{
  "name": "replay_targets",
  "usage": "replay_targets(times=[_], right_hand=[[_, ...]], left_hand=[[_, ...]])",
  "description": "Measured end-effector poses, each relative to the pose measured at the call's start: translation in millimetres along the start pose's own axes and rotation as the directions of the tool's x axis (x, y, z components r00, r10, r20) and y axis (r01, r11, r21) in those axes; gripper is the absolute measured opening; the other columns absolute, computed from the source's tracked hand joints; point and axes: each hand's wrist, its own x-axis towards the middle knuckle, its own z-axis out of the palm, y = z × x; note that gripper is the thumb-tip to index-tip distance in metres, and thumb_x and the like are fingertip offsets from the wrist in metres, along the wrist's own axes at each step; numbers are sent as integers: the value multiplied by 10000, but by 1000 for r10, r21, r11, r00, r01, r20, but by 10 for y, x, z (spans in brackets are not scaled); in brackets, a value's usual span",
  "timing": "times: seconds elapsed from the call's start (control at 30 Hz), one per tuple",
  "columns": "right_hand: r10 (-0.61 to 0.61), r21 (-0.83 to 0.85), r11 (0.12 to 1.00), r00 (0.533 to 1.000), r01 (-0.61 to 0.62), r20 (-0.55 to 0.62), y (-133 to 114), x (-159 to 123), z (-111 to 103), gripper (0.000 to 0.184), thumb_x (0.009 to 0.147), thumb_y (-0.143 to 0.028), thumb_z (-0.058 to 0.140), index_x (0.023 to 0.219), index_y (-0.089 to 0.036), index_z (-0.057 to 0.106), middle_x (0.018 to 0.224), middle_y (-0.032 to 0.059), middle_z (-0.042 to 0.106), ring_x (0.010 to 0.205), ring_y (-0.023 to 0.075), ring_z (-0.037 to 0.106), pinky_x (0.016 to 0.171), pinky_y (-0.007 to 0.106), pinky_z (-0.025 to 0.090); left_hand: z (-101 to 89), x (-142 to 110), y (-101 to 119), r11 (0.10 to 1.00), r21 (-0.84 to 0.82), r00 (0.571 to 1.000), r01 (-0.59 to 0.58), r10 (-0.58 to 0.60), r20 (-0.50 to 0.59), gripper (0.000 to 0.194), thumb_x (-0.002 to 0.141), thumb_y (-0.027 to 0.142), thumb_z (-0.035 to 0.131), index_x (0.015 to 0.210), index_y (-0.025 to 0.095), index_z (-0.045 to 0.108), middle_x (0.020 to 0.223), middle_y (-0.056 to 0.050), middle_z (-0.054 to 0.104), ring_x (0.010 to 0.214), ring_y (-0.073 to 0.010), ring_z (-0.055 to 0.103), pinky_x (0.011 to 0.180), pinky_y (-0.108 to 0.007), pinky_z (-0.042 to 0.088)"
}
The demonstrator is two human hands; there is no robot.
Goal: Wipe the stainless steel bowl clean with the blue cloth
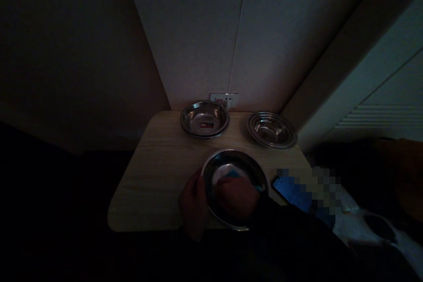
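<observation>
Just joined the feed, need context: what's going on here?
The left hand steadies a metal bowl by its rim on the wooden table, while the right hand is inside it, pressing something bluish, too dark to identify. Behind stand a bowl stack with a label on the left and another stack on the right. A phone lies to the right.

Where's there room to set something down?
Left side of the table, beside the left hand and rear-left bowls; a narrow gap also parts these from the rear-right bowls. Crowded: front right, with held bowl and phone.
</observation>
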Motion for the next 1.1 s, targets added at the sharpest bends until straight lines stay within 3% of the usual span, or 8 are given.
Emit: replay_targets(times=[0.1, 0.27, 0.5, 0.73, 0.9, 1.1], right_hand=[[-1, 1, 1000, 1000, 1, -4, 17, -40, 32, 249, 798, -220, 419, 817, -143, 655, 864, 109, 684, 776, 220, 643, 598, 281, 439], [101, -31, 994, 991, -104, -89, 20, 72, 64, 239, 801, -239, 439, 824, -155, 661, 828, 106, 687, 725, 225, 647, 569, 289, 450], [194, -38, 978, 959, -206, -208, 94, 222, 48, 265, 861, -207, 378, 864, -176, 640, 932, 100, 653, 813, 224, 632, 592, 302, 465], [279, -59, 951, 927, -302, -249, 216, 208, 14, 244, 833, -128, 394, 922, -141, 621, 963, 146, 627, 874, 236, 614, 628, 313, 473], [268, -69, 955, 937, -289, -223, 227, 128, 18, 259, 830, -109, 386, 872, -136, 640, 919, 137, 644, 831, 240, 630, 600, 311, 474], [138, -54, 988, 980, -147, -142, 147, -2, 77, 190, 802, -208, 466, 816, -162, 650, 886, 100, 666, 758, 225, 647, 567, 296, 469]], left_hand=[[-3, 13, -11, 1000, -1, 1000, 2, -2, 30, 355, 790, 374, 483, 1009, 153, 654, 1050, -83, 672, 972, -209, 613, 853, -319, 472], [-14, 55, -8, 999, 13, 996, -38, 36, 84, 353, 792, 377, 484, 1003, 154, 658, 1042, -78, 676, 969, -204, 616, 850, -310, 476], [0, 72, -15, 996, 43, 994, -73, 69, 84, 350, 795, 354, 478, 1026, 154, 649, 1075, -78, 664, 994, -200, 606, 880, -315, 464], [61, 33, 30, 998, 6, 996, -69, 68, 54, 348, 791, 344, 474, 1015, 142, 649, 1050, -89, 672, 966, -203, 619, 846, -308, 484], [75, 3, 46, 999, 38, 999, -26, 24, 33, 353, 794, 356, 467, 1014, 149, 650, 1040, -90, 675, 952, -205, 622, 837, -310, 483], [83, 2, 34, 999, 35, 999, -20, 19, 31, 353, 792, 371, 475, 1016, 162, 651, 1034, -80, 678, 955, -204, 620, 845, -310, 475]])
